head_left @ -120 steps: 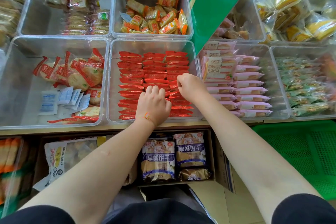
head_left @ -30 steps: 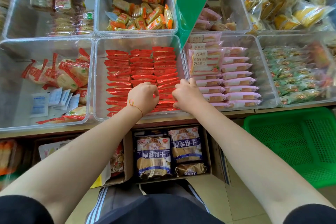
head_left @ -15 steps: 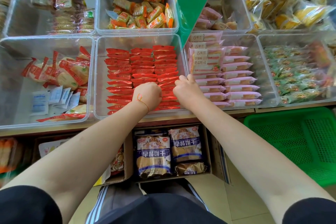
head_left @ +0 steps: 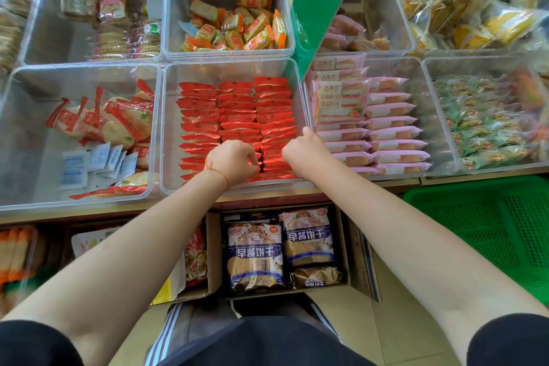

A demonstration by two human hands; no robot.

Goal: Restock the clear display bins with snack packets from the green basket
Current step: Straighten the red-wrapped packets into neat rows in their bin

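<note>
Mostly done, I'd judge: the red packets (head_left: pixel 234 116) stand in three tidy rows in the clear bin (head_left: pixel 231 68) at twelve o'clock, filling it nearly to the front wall. My left hand (head_left: pixel 234 162) is curled, fingertips pinching packets in the front of the middle row; my right hand (head_left: pixel 303 148) is curled too, knuckles up, pressing the right row, though I cannot tell if it grips anything. The green basket (head_left: pixel 481 229) at three o'clock, a rigid plastic mesh, shows no packets where I can see. The wrappers are glossy, crinkled foil with crimped ends; the bin walls are smooth, hard, round-cornered.
</note>
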